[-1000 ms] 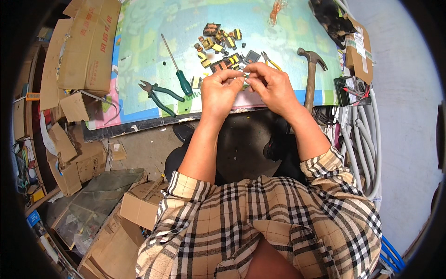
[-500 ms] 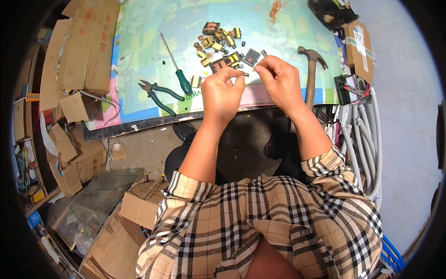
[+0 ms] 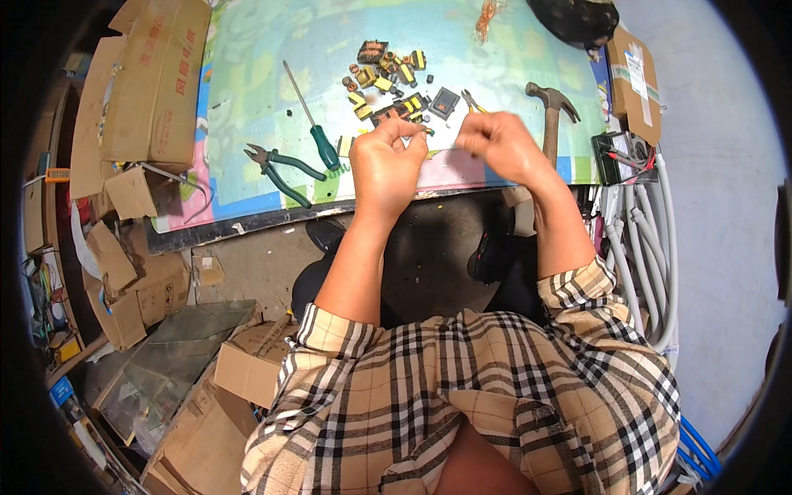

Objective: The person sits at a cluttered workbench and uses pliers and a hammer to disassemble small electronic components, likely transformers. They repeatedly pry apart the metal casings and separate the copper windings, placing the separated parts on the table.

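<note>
Above the near edge of the table, my left hand (image 3: pixel 386 165) pinches a small part with a green bit (image 3: pixel 429 132) between thumb and fingertips. To its right, slightly apart, my right hand (image 3: pixel 500 147) has its fingers curled together; whatever is between them, if anything, is too small to see. Just beyond the hands lies a pile of small coils and transformers (image 3: pixel 404 107) in yellow, black and copper. A dark square block (image 3: pixel 445 103) rests right of the pile. Small pliers with yellow handles (image 3: pixel 473 102) lie partly behind my right hand.
Left of the pile lie a green-handled screwdriver (image 3: pixel 323 145) and green-handled pliers (image 3: pixel 285 175). A claw hammer (image 3: pixel 551 120) lies right, near a meter with red leads (image 3: pixel 624 158). Copper wire (image 3: pixel 487 21) and a dark cat (image 3: pixel 573 21) are at the far side. Cardboard boxes (image 3: pixel 153 91) stand left.
My right hand has drawn away from my left, to the right and slightly nearer, uncovering more of the small pliers. My left hand has shifted slightly left. The cat has moved its head.
</note>
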`<state>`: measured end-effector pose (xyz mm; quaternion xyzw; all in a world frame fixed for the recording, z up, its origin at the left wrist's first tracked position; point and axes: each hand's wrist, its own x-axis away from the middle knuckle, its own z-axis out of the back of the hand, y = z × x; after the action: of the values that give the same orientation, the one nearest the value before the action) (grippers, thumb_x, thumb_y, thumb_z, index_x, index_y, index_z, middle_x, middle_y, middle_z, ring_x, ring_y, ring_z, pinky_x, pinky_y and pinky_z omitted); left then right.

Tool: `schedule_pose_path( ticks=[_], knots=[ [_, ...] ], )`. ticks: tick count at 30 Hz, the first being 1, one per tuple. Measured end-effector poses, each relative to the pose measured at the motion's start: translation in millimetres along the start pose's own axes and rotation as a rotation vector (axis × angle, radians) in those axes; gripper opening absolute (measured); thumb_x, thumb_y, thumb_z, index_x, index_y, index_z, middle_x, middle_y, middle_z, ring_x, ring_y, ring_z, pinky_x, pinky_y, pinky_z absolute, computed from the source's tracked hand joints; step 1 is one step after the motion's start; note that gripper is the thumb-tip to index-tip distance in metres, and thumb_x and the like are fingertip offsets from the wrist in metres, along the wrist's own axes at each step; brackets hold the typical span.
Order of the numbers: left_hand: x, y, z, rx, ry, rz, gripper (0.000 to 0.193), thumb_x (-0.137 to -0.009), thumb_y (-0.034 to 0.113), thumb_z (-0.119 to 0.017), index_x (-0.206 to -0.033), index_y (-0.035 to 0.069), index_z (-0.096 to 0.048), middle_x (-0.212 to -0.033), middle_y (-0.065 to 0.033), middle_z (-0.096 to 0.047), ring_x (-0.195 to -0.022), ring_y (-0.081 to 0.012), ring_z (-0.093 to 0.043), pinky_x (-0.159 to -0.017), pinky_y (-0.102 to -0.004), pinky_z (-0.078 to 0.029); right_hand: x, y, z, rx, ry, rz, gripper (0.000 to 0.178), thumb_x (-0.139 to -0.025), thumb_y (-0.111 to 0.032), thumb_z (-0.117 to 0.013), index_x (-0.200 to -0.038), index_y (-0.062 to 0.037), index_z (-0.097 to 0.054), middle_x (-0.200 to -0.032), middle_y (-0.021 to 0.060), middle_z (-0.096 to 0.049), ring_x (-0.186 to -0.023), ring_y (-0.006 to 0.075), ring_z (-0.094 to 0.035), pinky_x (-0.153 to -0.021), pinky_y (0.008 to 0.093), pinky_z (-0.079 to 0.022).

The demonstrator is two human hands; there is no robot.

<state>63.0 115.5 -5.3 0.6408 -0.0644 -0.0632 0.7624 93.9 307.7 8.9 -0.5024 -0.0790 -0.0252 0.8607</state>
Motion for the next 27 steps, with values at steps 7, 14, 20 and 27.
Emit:
schedule_pose_path(
  ticks=[7, 14, 20, 27],
  knots=[
    [-1.7, 0.9, 3.9, -0.081, -0.016, -0.035, 0.009, -0.085, 0.004, -0.067, -0.087, -0.004, -0.07, -0.056, 0.0112, -0.039, -0.051, 0.0004, -0.029, -0.046, -0.0219, -0.022, 4.3, -8.5, 17.5, -0.706, -0.133, -0.089, 0.007, -0.09, -0.012, -0.065, -0.088, -0.0055, -0.067, -0.07, -0.0026, -0.059, -0.061, 0.0028, -0.048, -0.052, 0.0184, -0.034],
    [-4.3, -0.8, 2.4, 0.024, -0.022, 0.041, 0.009, -0.085, 0.005, -0.069, -0.089, -0.003, -0.069, -0.055, 0.0113, -0.041, -0.049, 0.0008, -0.03, -0.044, -0.0213, -0.021, -7.5, 22.6, 0.2, -0.066, 0.012, -0.059, 0.012, -0.092, -0.013, -0.062, -0.091, -0.0022, -0.066, -0.07, -0.0025, -0.06, -0.064, 0.0054, -0.05, -0.058, 0.0218, -0.04],
    [-4.4, -7.0, 0.9, 0.074, -0.028, 0.068, 0.009, -0.087, 0.004, -0.069, -0.092, -0.003, -0.068, -0.055, 0.0107, -0.044, -0.049, 0.0012, -0.032, -0.044, -0.0208, -0.021, -4.1, -6.2, -24.5, 0.069, 0.245, 0.345, 0.022, -0.084, -0.012, -0.066, -0.103, -0.0031, -0.068, -0.098, 0.0137, -0.065, -0.092, 0.0265, -0.063, -0.086, 0.0337, -0.047],
    [-3.2, -0.9, 0.1, 0.115, -0.017, 0.087, 0.011, -0.086, 0.004, -0.069, -0.094, -0.004, -0.069, -0.059, 0.0111, -0.046, -0.051, 0.0013, -0.032, -0.045, -0.0204, -0.022, 1.4, -17.9, -35.3, -0.132, 0.173, 0.033, 0.014, -0.088, -0.014, -0.064, -0.092, -0.0004, -0.067, -0.068, 0.0076, -0.064, -0.061, 0.0149, -0.058, -0.06, 0.0306, -0.048]
  ],
)
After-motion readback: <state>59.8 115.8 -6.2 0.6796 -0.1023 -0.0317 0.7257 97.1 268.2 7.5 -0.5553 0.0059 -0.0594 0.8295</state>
